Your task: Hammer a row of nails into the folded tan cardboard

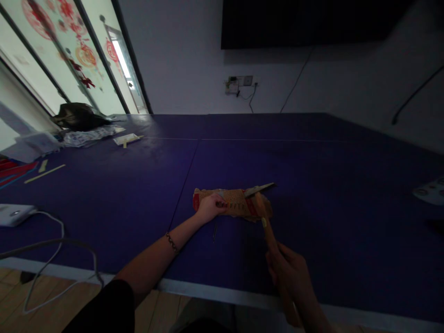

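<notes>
A tan, speckled slab (236,196) with red ends lies on the blue table, with a short row of nails (236,206) standing along its front part. My left hand (210,207) rests on the slab's left part, its fingers pinched together beside the row. What they hold, if anything, is too small to make out. My right hand (289,268) is wrapped round the wooden handle of a hammer (268,231). The hammer's metal head is over the slab's right part; whether it touches cannot be told. A thin nail-like piece (214,232) lies in front of the slab.
The blue table (312,166) reaches back to the wall. On its left are a white device (15,215) with a cable (57,219), red strips (15,172), a thin stick (45,173), plastic packaging (90,135) and a black bag (81,116). A pale object (430,190) sits far right.
</notes>
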### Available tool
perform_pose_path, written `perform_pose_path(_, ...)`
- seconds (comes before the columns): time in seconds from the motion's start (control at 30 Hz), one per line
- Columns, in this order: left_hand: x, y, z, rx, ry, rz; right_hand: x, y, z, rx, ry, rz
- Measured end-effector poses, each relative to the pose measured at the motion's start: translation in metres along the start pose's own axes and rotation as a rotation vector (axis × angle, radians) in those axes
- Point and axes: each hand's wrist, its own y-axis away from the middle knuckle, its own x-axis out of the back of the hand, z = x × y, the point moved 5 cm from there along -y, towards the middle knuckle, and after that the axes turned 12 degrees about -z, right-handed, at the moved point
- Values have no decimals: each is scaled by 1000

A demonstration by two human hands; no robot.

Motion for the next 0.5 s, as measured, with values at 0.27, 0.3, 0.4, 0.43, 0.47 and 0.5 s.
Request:
perform_pose_path(0.27,15,7,12,-36,63,-40,-7,-3,-5,50,42,6)
perform_pose_path(0.3,18,9,15,-46,71,-51,-8,-3,-5,58,46,5)
perform_pose_path(0.4,28,17,21,-57,90,-69,-10,-4,-6,67,45,-1)
perform_pose_path(0.43,31,21,22,-51,91,-62,-10,-4,-6,65,44,-7)
perform_pose_path(0.47,35,26,22,-39,89,-48,-11,-5,-5,64,44,-10)
perform_pose_path(0.5,39,32,21,-24,83,-28,-11,-5,-5,63,45,-11)
